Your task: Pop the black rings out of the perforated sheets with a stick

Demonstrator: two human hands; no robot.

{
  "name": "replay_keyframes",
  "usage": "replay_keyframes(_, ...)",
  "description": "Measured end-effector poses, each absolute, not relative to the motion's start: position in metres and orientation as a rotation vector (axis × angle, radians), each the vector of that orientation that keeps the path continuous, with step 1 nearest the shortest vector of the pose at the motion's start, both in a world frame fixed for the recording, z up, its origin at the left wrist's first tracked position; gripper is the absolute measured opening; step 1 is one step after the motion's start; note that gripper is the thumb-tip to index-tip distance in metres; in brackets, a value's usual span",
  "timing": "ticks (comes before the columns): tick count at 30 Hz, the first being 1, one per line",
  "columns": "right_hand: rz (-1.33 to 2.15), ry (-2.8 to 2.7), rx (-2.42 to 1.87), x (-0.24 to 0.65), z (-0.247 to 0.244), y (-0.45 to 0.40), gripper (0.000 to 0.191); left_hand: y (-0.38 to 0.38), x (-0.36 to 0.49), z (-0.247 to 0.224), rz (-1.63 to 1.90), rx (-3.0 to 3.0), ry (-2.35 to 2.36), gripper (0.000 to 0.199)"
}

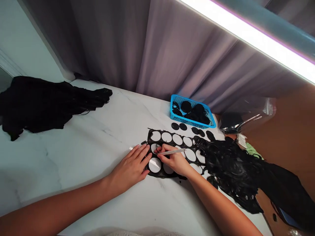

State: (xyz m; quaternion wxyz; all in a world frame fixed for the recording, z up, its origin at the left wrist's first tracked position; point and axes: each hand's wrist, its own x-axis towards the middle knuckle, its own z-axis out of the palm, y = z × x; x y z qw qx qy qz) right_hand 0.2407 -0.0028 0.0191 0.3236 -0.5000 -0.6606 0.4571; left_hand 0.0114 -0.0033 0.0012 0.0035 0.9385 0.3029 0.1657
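A black sheet (162,174) with rows of round openings lies on the white table, and white shows through the circles. My left hand (134,164) is laid flat with fingers stretched out, its fingertips on the sheet's left edge. Over the middle row, my right hand (176,160) is closed around a slim, pale, pen-like tool (172,151). The tool's tip points left, close to a thin black loop (157,148) at one circle. What kind of tip it has is too small to make out. The fingers of my right hand cover part of the sheet.
Black discs fill a blue basket (193,124) behind the sheet, and several loose discs (182,126) lie before it. Tangled black scraps (233,167) heap up at the right. Black fabric (44,105) lies at the far left. A clear plastic bag (248,113) stands right of the basket.
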Motion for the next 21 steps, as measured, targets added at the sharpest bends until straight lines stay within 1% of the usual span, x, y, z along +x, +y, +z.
replay_keyframes(3,1.061,-1.847,-1.333,0.239,0.015,-0.003,0.021,-0.007,0.012,0.001,0.564,3.03,0.863,0.038)
replay_keyframes(6,0.997,-1.872,-1.335,0.237,0.014,-0.001,0.02,-0.012,0.014,-0.002,0.56,3.048,0.731,0.035)
replay_keyframes(12,0.893,-2.001,-1.371,0.236,0.015,-0.003,0.018,-0.013,0.015,-0.006,0.476,2.948,0.759,0.038)
replay_keyframes(14,0.763,-2.123,-1.39,0.232,0.014,-0.008,0.017,-0.011,0.015,-0.005,0.488,2.922,0.745,0.038)
replay_keyframes(18,0.373,-2.43,-1.379,0.227,0.014,-0.006,0.015,-0.01,0.015,-0.005,0.511,2.897,0.702,0.037)
replay_keyframes(20,0.216,-2.397,-1.461,0.241,0.017,0.011,0.013,-0.01,0.015,-0.006,0.517,2.894,0.717,0.036)
replay_keyframes(21,0.143,-2.294,-1.55,0.253,0.02,0.023,0.013,-0.01,0.014,-0.006,0.522,2.891,0.726,0.036)
